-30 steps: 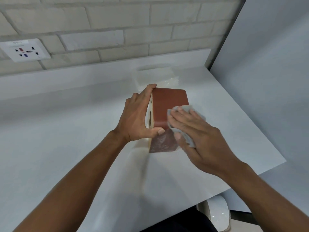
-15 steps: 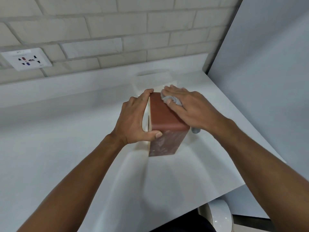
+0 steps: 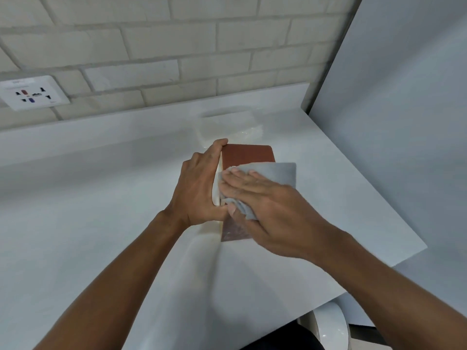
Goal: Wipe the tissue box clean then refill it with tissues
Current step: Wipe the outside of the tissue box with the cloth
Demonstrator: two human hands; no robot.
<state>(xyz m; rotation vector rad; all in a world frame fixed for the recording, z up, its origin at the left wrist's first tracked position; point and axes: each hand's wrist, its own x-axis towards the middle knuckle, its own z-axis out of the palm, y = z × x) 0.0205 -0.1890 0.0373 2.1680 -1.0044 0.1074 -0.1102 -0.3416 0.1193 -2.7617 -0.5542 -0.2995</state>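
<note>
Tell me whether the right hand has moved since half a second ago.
Yes. The right hand, pressing the cloth, slid from the box's far end by the tissue pack back toward its near end.

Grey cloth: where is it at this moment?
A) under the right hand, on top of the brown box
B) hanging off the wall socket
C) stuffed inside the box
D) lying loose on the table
A: the right hand presses flat on the grey cloth, spread over the top of the brown tissue box, which the left hand grips by its side.
</note>
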